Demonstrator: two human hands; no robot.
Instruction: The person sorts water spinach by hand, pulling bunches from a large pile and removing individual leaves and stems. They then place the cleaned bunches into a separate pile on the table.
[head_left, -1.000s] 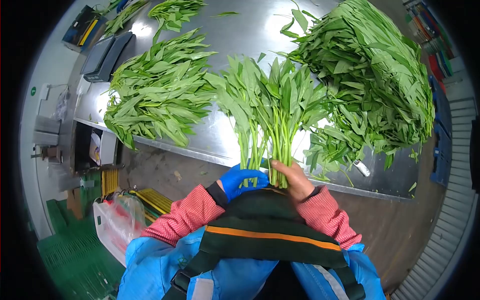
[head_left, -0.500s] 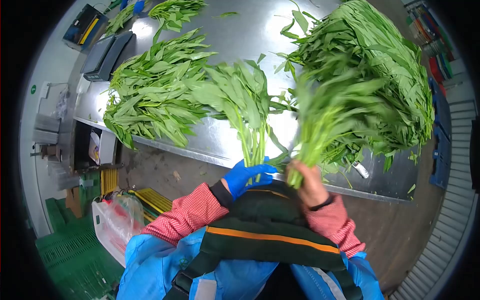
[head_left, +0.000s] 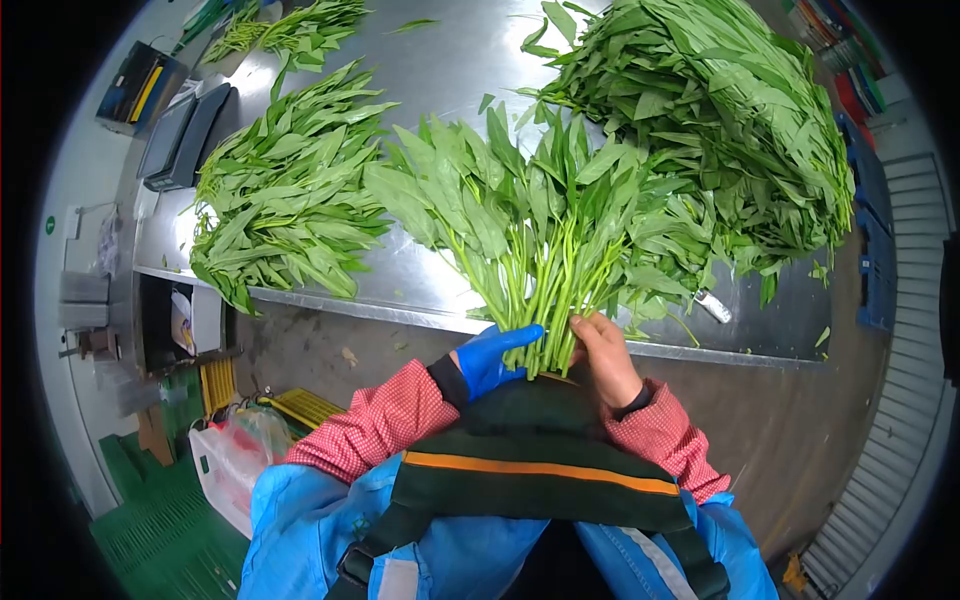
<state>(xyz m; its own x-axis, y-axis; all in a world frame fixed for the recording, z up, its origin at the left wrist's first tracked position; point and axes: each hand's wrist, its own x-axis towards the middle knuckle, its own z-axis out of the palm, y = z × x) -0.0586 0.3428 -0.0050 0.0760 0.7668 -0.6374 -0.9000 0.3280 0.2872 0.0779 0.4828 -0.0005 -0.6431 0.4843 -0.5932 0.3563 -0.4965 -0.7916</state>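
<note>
A bunch of water spinach point(head_left: 545, 260) stands fanned out above the table's front edge, leaves pointing away from me and cut stem ends toward my body. My left hand point(head_left: 492, 358), in a blue glove, is closed round the stems from the left, its thumb across them. From the right, my bare right hand point(head_left: 604, 355) grips the same stems between thumb and fingers, which are partly hidden. Beyond it on the right rises a big heap of water spinach point(head_left: 720, 110). A flatter pile of water spinach point(head_left: 290, 190) lies to the left.
Metal table point(head_left: 440, 75) with its front edge just past my hands. A dark scale point(head_left: 185, 135) stands at the left. More greens point(head_left: 310, 30) lie at the far left. A small silvery object point(head_left: 713, 306) sits near the front right. A white basket point(head_left: 225, 460) with plastic is on the lower left.
My right hand has come left with its bundle, which now sits against the left hand's bundle as one bunch. The view has shifted slightly.
</note>
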